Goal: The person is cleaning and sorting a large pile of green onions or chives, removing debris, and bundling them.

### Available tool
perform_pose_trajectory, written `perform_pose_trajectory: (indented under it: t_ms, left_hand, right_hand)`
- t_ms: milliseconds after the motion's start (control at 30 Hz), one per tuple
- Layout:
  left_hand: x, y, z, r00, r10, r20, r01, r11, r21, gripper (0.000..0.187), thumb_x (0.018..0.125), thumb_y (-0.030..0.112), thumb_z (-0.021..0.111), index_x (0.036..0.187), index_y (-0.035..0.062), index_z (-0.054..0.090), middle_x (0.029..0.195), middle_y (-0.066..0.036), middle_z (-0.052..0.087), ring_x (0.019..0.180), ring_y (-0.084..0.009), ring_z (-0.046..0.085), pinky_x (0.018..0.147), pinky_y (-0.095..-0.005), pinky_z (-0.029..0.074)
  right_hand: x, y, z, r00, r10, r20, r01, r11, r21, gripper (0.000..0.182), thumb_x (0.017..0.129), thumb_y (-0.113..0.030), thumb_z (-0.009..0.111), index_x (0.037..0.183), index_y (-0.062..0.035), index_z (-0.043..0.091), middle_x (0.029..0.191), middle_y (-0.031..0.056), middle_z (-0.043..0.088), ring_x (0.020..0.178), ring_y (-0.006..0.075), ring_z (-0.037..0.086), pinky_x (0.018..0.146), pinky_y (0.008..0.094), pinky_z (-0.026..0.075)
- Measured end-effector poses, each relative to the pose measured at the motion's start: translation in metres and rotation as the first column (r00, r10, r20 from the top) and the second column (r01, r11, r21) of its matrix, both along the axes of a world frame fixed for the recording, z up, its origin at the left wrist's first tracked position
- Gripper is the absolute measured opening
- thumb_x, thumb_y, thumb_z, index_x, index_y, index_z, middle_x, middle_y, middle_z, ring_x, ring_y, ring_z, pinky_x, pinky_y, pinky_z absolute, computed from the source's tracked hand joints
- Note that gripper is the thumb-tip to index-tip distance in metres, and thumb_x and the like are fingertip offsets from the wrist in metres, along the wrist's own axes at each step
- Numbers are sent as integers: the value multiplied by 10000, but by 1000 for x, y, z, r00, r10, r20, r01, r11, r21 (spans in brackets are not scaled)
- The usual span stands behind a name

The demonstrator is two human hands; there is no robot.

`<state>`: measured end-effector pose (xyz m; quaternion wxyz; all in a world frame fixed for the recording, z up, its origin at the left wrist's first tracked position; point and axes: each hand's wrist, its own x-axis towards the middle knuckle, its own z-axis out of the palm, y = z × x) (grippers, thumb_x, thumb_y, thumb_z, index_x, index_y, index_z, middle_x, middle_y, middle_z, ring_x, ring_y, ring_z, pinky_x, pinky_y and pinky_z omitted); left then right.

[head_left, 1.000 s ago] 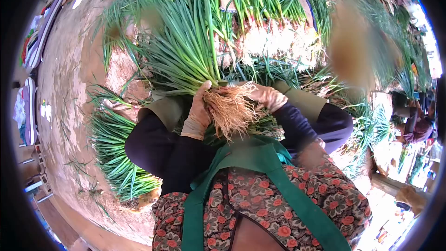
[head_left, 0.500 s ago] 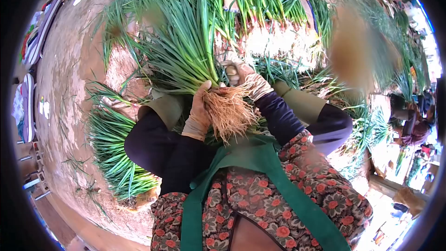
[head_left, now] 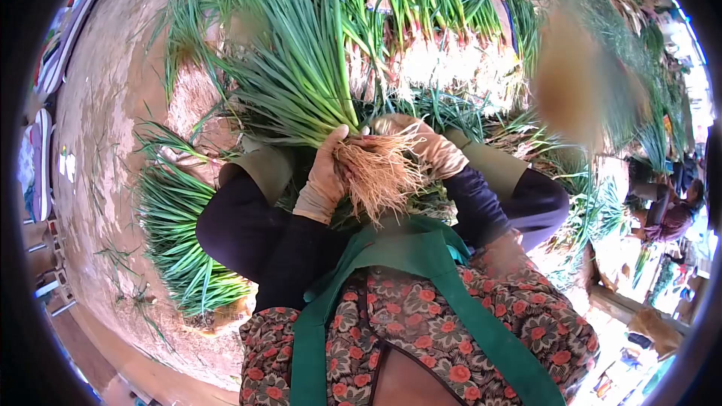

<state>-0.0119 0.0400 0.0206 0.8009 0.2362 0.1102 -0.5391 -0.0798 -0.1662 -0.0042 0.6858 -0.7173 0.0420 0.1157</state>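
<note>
A thick bunch of green onions lies across my lap, leaves fanning up and left, with tan stringy roots hanging towards me. My left hand, in a pale glove, is wrapped round the bunch just above the roots, thumb on top. Close to the right side of the bunch is my right hand, also gloved. Its fingers reach left towards the stem bases; they are blurred and partly covered by roots, so their grip does not show.
Rows of green onions with pale roots lie ahead. Another pile sits on the dirt floor to my left, and loose leaves lie by my right knee. Another person is at far right. A brown blur hides part of the view.
My right hand has shifted right and slightly down, and its curled fingers have turned flatter behind the roots. My left hand keeps its hold on the bunch.
</note>
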Motion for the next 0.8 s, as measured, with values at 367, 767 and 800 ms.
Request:
perform_pose_trajectory:
  t_ms: [367,767,800]
  left_hand:
    - [-5,0,36,966,234,-110,-254,936,-243,611,842,308,542,1345,37,327,1250,-180,476,1033,-254,538,864,-441,475]
    - [5,-3,23,974,207,-90,-219,964,-149,450,855,337,539,1127,-21,528,1027,-165,592,915,-269,590,834,-459,491]
    - [2,-5,30,963,258,-77,-263,962,-67,444,861,339,529,1123,-20,533,1022,-173,598,922,-275,593,838,-463,492]
  right_hand:
    - [21,-21,4,865,-51,-499,-364,620,-695,424,853,-341,557,1137,-29,529,1154,207,558,1033,338,558,864,392,451]
    - [97,-21,-20,930,-237,281,368,562,-741,333,855,-356,547,962,-49,620,815,197,639,814,352,618,706,424,480]
    - [83,-10,12,955,-216,204,296,617,-729,319,863,-338,541,991,-56,617,857,191,637,830,344,615,718,400,484]
